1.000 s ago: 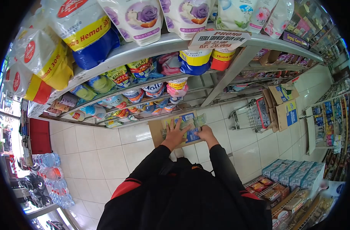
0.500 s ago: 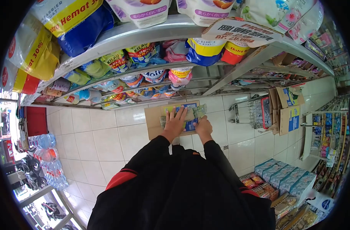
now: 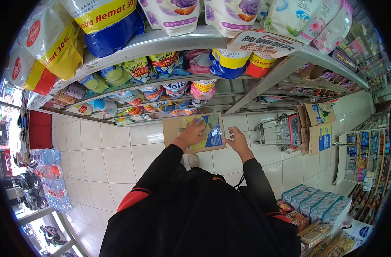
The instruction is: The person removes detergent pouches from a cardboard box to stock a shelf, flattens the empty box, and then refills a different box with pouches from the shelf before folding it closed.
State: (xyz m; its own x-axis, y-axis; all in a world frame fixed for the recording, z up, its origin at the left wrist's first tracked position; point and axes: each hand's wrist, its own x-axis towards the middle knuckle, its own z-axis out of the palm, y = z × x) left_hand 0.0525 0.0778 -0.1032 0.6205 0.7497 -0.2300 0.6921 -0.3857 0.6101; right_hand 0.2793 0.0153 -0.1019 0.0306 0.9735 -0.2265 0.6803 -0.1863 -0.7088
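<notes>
A cardboard box (image 3: pixel 172 130) with a blue and yellow printed panel lies on the tiled floor below the shelves. Across its top is a crumpled, greenish, see-through plastic item (image 3: pixel 212 120). My left hand (image 3: pixel 192 133) presses on the box with its fingers curled over the near part of that item, hiding some of it. Just off the box's right edge is my right hand (image 3: pixel 239 142), its thumb and fingers apart and nothing between them.
Shelves with a metal edge (image 3: pixel 161 40) hold detergent and soap pouches ahead. A trolley (image 3: pixel 277 132) with folded cartons (image 3: pixel 320 139) stands to the right. Water bottles (image 3: pixel 54 173) line the left, and blue packs (image 3: pixel 317 201) are stacked at lower right.
My right hand has let go of the plastic item and moved right, its fingers opening. My left hand's fingers have curled. The item's far end has shifted left and away from me.
</notes>
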